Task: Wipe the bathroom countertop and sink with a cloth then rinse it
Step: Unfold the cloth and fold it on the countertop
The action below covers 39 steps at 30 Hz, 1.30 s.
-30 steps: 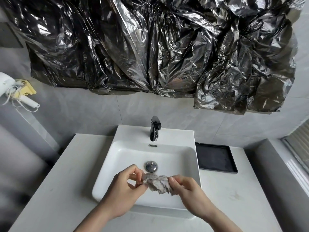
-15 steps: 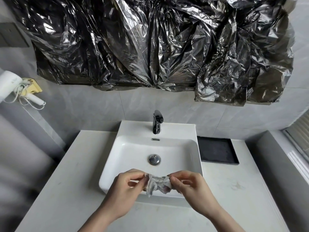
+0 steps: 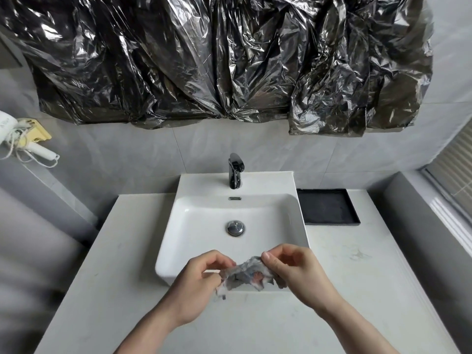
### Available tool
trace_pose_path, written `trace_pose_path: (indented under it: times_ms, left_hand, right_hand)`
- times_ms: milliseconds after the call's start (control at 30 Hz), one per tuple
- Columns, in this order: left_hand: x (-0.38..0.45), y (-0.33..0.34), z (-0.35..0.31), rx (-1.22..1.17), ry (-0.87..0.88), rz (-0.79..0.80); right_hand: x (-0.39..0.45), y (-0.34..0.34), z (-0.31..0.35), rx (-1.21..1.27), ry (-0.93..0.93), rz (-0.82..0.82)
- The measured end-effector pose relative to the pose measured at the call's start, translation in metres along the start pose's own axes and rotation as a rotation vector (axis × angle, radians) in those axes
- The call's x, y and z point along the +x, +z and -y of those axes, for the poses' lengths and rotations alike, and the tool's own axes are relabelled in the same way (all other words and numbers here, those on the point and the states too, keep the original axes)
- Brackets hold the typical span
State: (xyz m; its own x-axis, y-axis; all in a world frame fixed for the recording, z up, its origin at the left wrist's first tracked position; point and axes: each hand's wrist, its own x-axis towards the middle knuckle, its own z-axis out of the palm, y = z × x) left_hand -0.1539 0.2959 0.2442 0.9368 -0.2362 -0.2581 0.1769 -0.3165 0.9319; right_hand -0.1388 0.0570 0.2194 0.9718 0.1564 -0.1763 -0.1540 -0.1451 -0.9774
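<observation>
A small crumpled grey cloth (image 3: 246,275) hangs between my two hands over the front rim of the white square sink (image 3: 199,226). My left hand (image 3: 196,284) pinches its left end, and my right hand (image 3: 293,270) pinches its right end with thumb and fingers. A black faucet (image 3: 235,173) stands at the back of the basin, and no water runs from it. A chrome drain plug (image 3: 235,227) sits in the basin floor. The white countertop (image 3: 107,277) spreads to both sides of the sink, with faint smudges on the right part.
A black rectangular tray (image 3: 328,206) lies on the counter right of the sink. Crumpled black plastic sheeting (image 3: 229,60) covers the wall above. A white hair dryer (image 3: 15,139) hangs at the left wall. A window ledge (image 3: 447,213) runs along the right.
My hands have drawn the cloth back from above the basin to its front rim and pulled it a little wider. The view has tilted down.
</observation>
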Motion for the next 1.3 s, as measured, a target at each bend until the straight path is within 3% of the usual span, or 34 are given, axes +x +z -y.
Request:
trace_pose_path:
  times_ms: [133, 267, 333, 500, 567, 700, 867, 1000, 1133, 1300]
  left_hand:
    - [-0.007, 0.003, 0.002, 0.072, -0.031, 0.113]
    - [-0.016, 0.007, 0.007, 0.241, 0.112, -0.047]
    - [-0.023, 0.003, 0.003, 0.158, 0.099, -0.125]
    - [-0.039, -0.011, -0.002, 0.018, 0.069, -0.119]
    - [-0.045, -0.012, -0.004, 0.003, 0.077, -0.089]
    - [-0.053, -0.010, -0.008, 0.049, 0.138, -0.015]
    - [-0.056, -0.016, 0.002, 0.099, 0.151, 0.066]
    - [-0.061, -0.023, 0.014, 0.272, 0.154, 0.149]
    - [-0.062, -0.020, 0.027, 0.627, 0.177, 0.164]
    - [-0.054, -0.001, 0.042, 0.665, 0.237, 0.082]
  right_hand:
    - [-0.007, 0.011, 0.003, 0.044, 0.003, -0.030]
    - [-0.019, 0.017, 0.007, 0.033, 0.050, -0.072]
    - [-0.024, 0.018, 0.006, -0.071, 0.066, -0.124]
    - [-0.045, 0.030, 0.001, -0.249, 0.049, -0.294]
    - [-0.058, 0.041, 0.005, -0.259, 0.043, -0.228]
    - [-0.081, 0.074, 0.016, -0.074, 0.063, 0.066]
    - [-0.096, 0.094, 0.015, -0.171, -0.027, -0.008]
    - [-0.108, 0.083, 0.011, -0.108, 0.003, -0.123]
    - [-0.118, 0.064, 0.012, -0.142, 0.011, -0.167]
    - [-0.125, 0.050, 0.005, -0.260, -0.006, -0.200]
